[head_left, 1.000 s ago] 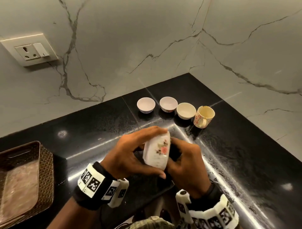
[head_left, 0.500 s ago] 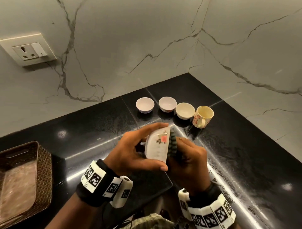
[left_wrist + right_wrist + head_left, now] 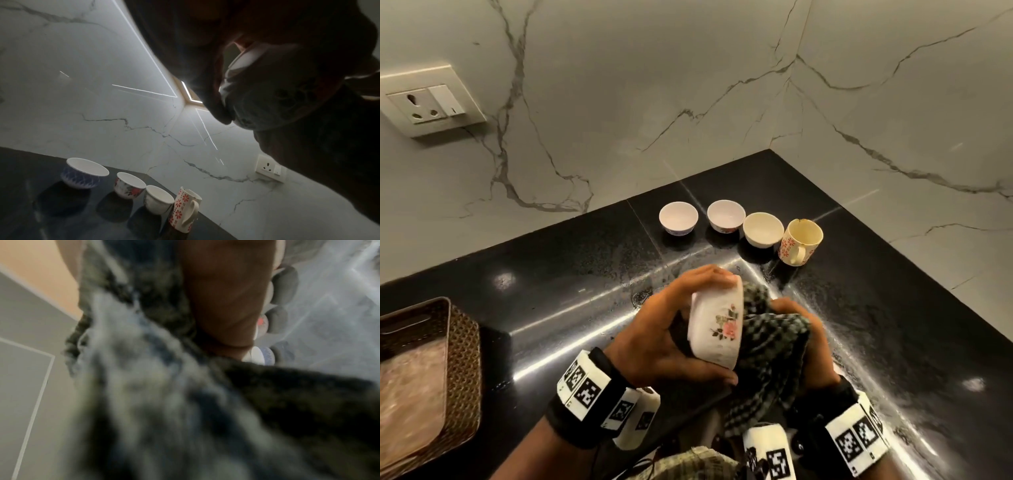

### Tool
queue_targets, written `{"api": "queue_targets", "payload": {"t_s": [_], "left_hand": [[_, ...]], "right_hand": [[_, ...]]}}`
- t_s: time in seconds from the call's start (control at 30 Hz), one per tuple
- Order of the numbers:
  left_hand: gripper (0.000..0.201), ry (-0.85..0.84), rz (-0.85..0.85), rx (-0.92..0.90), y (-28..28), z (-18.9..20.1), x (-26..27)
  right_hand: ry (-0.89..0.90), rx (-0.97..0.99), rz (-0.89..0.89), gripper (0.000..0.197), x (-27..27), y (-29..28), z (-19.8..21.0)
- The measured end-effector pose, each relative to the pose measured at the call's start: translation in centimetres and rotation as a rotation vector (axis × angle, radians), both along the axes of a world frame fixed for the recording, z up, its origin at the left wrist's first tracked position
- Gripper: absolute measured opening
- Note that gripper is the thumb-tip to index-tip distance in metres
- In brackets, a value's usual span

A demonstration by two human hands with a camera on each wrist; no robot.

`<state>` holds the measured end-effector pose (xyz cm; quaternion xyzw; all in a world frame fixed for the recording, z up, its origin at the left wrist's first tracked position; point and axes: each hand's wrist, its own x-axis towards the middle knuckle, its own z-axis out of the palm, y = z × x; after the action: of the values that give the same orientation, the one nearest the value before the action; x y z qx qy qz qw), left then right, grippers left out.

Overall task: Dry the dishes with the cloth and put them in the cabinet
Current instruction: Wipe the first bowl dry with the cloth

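Observation:
My left hand (image 3: 671,329) grips a white bowl with a pink flower (image 3: 717,327), held on its side above the black counter (image 3: 571,270). The same bowl (image 3: 267,91) shows dimly in the left wrist view under my fingers. My right hand (image 3: 801,329) holds a dark checked cloth (image 3: 767,346) pressed into the bowl's mouth; the cloth (image 3: 164,394) fills the right wrist view, blurred. The bowl's inside is hidden by the cloth.
Three small bowls (image 3: 678,218) (image 3: 726,216) (image 3: 763,229) and a mug with red flowers (image 3: 800,241) stand in a row near the wall corner. A brown woven tray (image 3: 431,373) sits at the left edge. A wall socket (image 3: 428,102) is upper left. The counter looks wet.
The bowl has tilted and turned in my left hand, and more of the checked cloth now shows between the bowl and my right hand.

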<state>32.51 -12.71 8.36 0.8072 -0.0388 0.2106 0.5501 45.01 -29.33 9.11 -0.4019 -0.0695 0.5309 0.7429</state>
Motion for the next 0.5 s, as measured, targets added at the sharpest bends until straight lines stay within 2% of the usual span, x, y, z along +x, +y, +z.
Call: {"api": "queue_targets", "payload": {"t_s": [0.03, 0.1, 0.13, 0.2, 0.23, 0.3, 0.4, 0.43, 0.5], "left_hand": [[0.111, 0.044, 0.008, -0.043, 0.3, -0.2, -0.2], [0.117, 0.134, 0.046, -0.107, 0.8, -0.7, -0.6], [0.112, 0.167, 0.060, -0.165, 0.8, -1.0, -0.8], [0.095, 0.182, 0.052, -0.304, 0.8, -1.2, -1.1], [0.088, 0.176, 0.053, -0.356, 0.8, -1.4, -1.2], [0.073, 0.158, 0.100, -0.455, 0.8, -1.6, -1.0], [0.056, 0.145, 0.395, -0.465, 0.7, -1.2, -0.1], [0.053, 0.150, 0.455, -0.454, 0.7, -1.1, 0.2], [0.061, 0.187, 0.487, -0.510, 0.7, -0.7, 0.7]], "right_hand": [[-0.015, 0.033, -0.093, 0.058, 0.0, -0.2, 0.4], [-0.025, 0.135, -0.224, 0.026, 0.1, -0.6, 1.5], [-0.025, 0.138, -0.278, 0.019, 0.4, -0.6, 2.1], [-0.076, 0.025, -0.334, 0.050, 0.9, -0.7, 2.5], [-0.067, 0.004, -0.346, 0.052, 0.8, -0.6, 2.8], [-0.034, 0.010, -0.331, 0.047, 0.6, -0.3, 3.2], [0.004, -0.006, -0.308, 0.049, 0.6, -0.1, 1.8], [0.040, 0.016, -0.298, 0.044, 0.4, 0.0, 1.9], [-0.055, 0.084, -0.311, 0.046, 0.0, 0.1, 1.2]]}}
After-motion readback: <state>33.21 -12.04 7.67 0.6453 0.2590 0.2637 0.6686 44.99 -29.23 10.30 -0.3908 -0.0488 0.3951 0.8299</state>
